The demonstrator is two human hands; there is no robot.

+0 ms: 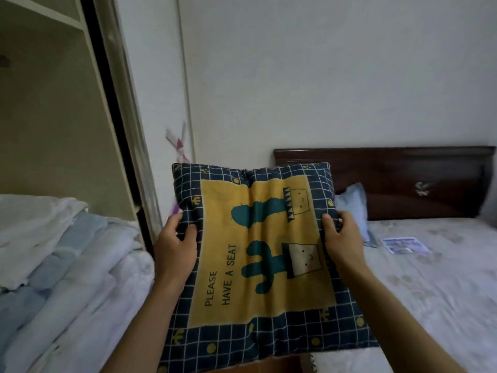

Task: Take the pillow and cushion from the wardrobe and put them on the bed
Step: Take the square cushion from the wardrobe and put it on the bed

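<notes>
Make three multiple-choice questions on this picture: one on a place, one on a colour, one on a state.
1. Where is the pillow?
A. on the floor
B. on a chair
C. on the bed, at the headboard

2. What colour is the middle panel of the cushion?
A. red
B. yellow
C. white

3. How is the cushion held?
A. gripped by the left hand and the right hand
B. gripped by the right hand alone
C. lying unheld

Answers:
1. C, it leans against the headboard on the bed.
2. B, the cacti sit on a yellow field.
3. A, each hand's fingers curl round one side edge.
</notes>
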